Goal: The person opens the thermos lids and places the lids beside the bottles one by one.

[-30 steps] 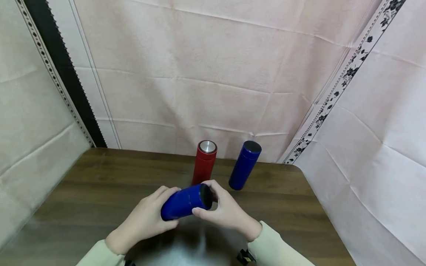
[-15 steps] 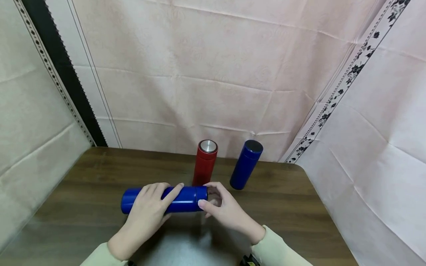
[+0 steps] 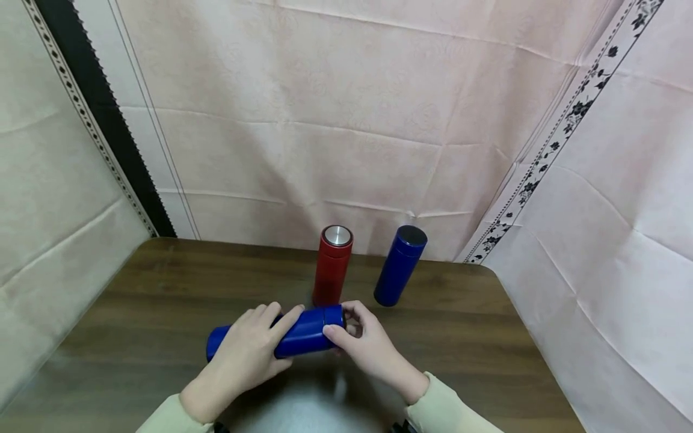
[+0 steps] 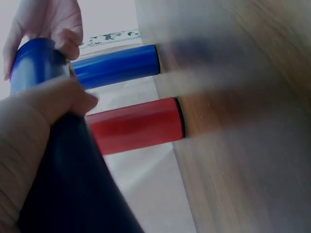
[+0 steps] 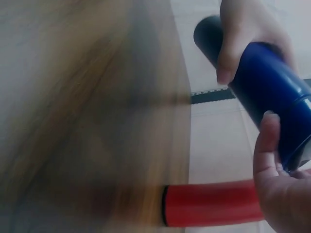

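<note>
A blue thermos flask (image 3: 305, 335) lies sideways over the table in front of me, its cap end to the right and slightly raised. My left hand (image 3: 243, 349) grips it round the body from above, fingers over the far side. At the cap end my right hand (image 3: 372, 347) holds the rim of the cap between thumb and fingers. The right wrist view shows the right thumb (image 5: 268, 141) against the blue cap (image 5: 297, 128). Just behind stands a red thermos (image 3: 331, 270) with a silver-topped lid. To its right is a second blue thermos (image 3: 399, 267) with a dark top.
Both standing flasks are near the back edge of the brown wooden table (image 3: 162, 288). Pale cloth (image 3: 335, 120) hangs behind the table and along both sides, with a dark band (image 3: 108, 120) at the left corner and a floral strip (image 3: 574, 120) at the right.
The held flask has swung from its top facing me to lying sideways, then tilted slightly. My left hand has shifted along its body; my right hand has stayed at the cap end.
</note>
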`<state>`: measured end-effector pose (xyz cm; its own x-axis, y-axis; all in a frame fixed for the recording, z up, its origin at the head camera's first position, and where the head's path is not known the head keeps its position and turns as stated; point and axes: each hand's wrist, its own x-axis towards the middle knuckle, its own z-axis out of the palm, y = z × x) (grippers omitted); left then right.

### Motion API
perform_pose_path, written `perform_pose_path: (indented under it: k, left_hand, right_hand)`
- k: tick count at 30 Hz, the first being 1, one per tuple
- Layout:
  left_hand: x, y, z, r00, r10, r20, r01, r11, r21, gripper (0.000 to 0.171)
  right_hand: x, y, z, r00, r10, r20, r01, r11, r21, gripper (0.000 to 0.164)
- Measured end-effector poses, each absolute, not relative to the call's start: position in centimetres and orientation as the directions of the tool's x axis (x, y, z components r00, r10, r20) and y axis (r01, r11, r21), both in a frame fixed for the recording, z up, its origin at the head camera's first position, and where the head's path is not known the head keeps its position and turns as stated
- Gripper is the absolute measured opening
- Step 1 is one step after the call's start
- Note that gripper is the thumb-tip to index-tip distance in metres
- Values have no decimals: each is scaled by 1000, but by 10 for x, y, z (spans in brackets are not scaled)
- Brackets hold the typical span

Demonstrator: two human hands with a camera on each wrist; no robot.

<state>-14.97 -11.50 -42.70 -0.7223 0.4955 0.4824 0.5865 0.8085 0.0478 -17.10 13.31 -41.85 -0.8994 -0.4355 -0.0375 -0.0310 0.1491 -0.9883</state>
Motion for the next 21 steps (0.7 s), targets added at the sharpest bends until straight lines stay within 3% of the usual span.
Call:
perform_pose_path:
  k: [13, 21]
  left_hand:
    - [-158, -110, -421, -623, 521, 583, 648, 762, 12, 89]
    - [-159, -111, -414, -626, 524, 578, 641, 768, -2, 88]
  right_hand:
    - [-169, 145, -418, -880, -472, 44, -125, 140, -982, 37]
    - [-170, 146, -413, -870, -490, 45, -119, 121, -986, 41]
